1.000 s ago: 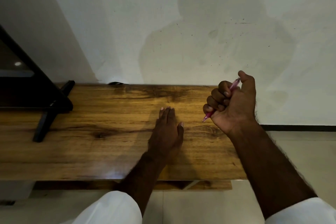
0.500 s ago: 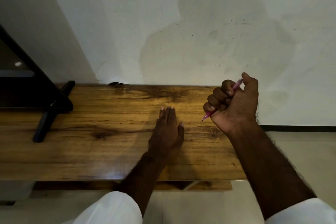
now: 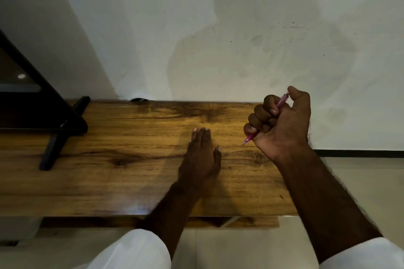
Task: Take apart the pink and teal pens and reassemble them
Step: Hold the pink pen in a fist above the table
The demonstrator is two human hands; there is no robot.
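My right hand (image 3: pixel 282 122) is closed in a fist around the pink pen (image 3: pixel 249 138), held above the right part of the wooden table (image 3: pixel 131 137). The pen's tip sticks out below the fist and points down-left; its back end shows by the thumb. My left hand (image 3: pixel 201 157) lies flat on the table with the palm down and the fingers together, holding nothing. No teal pen is in view.
A black screen on a black stand (image 3: pixel 54 135) occupies the table's left end. A white wall runs right behind the table. The table's right edge lies under my right forearm, with pale floor tiles (image 3: pixel 360 181) beyond it.
My right hand with the pink pen has shifted slightly right and down. My left hand stays flat on the table.
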